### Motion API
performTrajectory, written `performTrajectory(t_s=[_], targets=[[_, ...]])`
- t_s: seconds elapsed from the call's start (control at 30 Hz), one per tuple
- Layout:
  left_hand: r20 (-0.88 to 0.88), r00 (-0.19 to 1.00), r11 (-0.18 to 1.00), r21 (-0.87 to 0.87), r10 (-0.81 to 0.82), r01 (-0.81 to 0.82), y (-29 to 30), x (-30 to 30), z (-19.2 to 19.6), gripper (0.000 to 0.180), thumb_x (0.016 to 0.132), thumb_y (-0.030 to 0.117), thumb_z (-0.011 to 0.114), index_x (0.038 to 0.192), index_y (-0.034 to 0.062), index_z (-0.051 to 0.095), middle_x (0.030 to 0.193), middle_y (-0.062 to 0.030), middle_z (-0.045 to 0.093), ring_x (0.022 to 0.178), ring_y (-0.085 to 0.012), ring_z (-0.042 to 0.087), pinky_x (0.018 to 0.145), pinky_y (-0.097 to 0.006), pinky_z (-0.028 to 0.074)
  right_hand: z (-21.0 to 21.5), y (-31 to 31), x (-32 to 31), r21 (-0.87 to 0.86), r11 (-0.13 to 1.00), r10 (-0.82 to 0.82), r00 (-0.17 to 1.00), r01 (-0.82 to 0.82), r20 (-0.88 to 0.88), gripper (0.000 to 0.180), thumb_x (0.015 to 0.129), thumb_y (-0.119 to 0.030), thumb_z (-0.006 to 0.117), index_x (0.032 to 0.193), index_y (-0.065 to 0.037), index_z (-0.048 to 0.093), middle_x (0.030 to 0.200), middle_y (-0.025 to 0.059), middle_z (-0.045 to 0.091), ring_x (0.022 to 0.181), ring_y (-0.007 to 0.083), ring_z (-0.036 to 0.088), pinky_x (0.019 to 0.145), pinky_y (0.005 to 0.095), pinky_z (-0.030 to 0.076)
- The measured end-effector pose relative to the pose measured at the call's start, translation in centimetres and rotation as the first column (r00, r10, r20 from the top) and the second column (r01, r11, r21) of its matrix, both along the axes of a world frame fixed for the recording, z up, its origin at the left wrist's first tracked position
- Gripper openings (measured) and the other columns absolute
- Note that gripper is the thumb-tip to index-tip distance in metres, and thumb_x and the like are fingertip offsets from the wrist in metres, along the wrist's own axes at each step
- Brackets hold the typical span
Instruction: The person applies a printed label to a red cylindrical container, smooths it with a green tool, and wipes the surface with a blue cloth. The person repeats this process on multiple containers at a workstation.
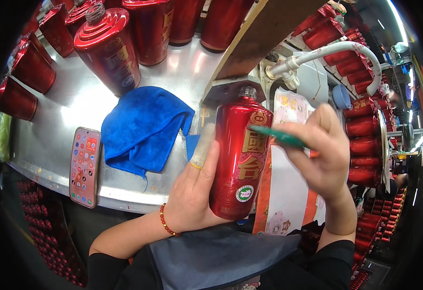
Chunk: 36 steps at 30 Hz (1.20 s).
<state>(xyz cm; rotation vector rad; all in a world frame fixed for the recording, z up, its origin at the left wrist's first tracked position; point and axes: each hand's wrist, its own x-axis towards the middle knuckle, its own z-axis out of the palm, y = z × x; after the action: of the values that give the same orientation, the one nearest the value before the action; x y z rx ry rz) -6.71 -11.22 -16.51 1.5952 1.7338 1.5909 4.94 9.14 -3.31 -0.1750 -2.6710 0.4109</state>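
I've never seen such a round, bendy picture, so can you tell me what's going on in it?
There's no robot here, just a person's two bare hands. The picture comes from a camera worn on that person's head, looking down. Its very wide lens makes straight edges bend.

The left hand steadies a shiny red bottle. The right hand holds a thin green tool at the bottle's front; I can't tell if its tip touches.

On the silvery table lie a crumpled blue cloth and a phone. More red bottles stand farther back.
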Motion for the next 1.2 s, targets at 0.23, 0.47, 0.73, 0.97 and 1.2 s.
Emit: performTrajectory(t_s=[0.23, 0.47, 0.73, 0.97, 1.2], targets=[[0.000, 1.000, 1.000, 0.000, 0.004, -0.004, 0.0, 0.0, 0.1, 0.125, 0.071, 0.036, 0.094, 0.159, -0.0105, 0.019, 0.161, -0.0417, 0.022, 0.146, -0.0537, 0.036, 0.116, -0.049, 0.039, 0.6, 0.9, -0.4, -0.153, 0.988, -0.003, 0.999, 0.009, 0.042, 0.024, 0.081, -0.005, 0.082, 0.105, -0.005, 0.078, 0.074, 0.0041, 0.052, 0.068, 0.0168, 0.048, 0.061, 0.0300, 0.037], [0.060, 0.998, 0.997, -0.082, -0.009, 0.014, -0.4, 0.2, -0.1, 0.125, 0.071, 0.037, 0.093, 0.159, -0.0115, 0.019, 0.161, -0.0401, 0.024, 0.142, -0.0521, 0.042, 0.114, -0.047, 0.041, 1.4, 1.0, -1.0, -0.160, 0.986, 0.067, 0.996, -0.056, 0.062, 0.022, 0.083, -0.004, 0.080, 0.105, -0.005, 0.077, 0.076, 0.0048, 0.056, 0.069, 0.0165, 0.051, 0.061, 0.0301, 0.039], [-0.007, 1.000, 0.999, -0.029, 0.019, -0.020, -0.3, 0.2, -0.1, 0.122, 0.072, 0.036, 0.092, 0.158, -0.0140, 0.021, 0.153, -0.0377, 0.040, 0.121, -0.0469, 0.058, 0.103, -0.046, 0.049, 1.6, -0.5, -1.6, -0.305, 0.952, 0.101, 0.969, -0.028, 0.227, 0.023, 0.079, -0.001, 0.079, 0.101, -0.001, 0.076, 0.077, 0.0034, 0.053, 0.073, 0.0152, 0.048, 0.065, 0.0290, 0.036], [0.014, 1.000, 0.998, -0.051, 0.019, -0.019, -0.4, 0.3, -0.3, 0.122, 0.072, 0.036, 0.092, 0.158, -0.0129, 0.021, 0.151, -0.0374, 0.043, 0.117, -0.0472, 0.060, 0.101, -0.046, 0.049, 1.4, -1.4, -2.2, -0.208, 0.977, 0.097, 0.976, -0.056, 0.192, 0.024, 0.078, -0.002, 0.080, 0.101, -0.001, 0.076, 0.076, 0.0041, 0.054, 0.071, 0.0159, 0.048, 0.063, 0.0292, 0.036], [0.001, 1.000, 0.999, -0.027, 0.020, -0.020, -0.2, 0.2, -0.4, 0.124, 0.071, 0.038, 0.092, 0.159, -0.0112, 0.019, 0.156, -0.0381, 0.036, 0.122, -0.0492, 0.058, 0.104, -0.048, 0.048, 1.8, -1.9, -2.1, -0.186, 0.977, 0.143, 0.964, -0.102, 0.224, 0.023, 0.078, -0.002, 0.081, 0.101, -0.001, 0.077, 0.076, 0.0037, 0.054, 0.071, 0.0155, 0.049, 0.061, 0.0287, 0.035]])
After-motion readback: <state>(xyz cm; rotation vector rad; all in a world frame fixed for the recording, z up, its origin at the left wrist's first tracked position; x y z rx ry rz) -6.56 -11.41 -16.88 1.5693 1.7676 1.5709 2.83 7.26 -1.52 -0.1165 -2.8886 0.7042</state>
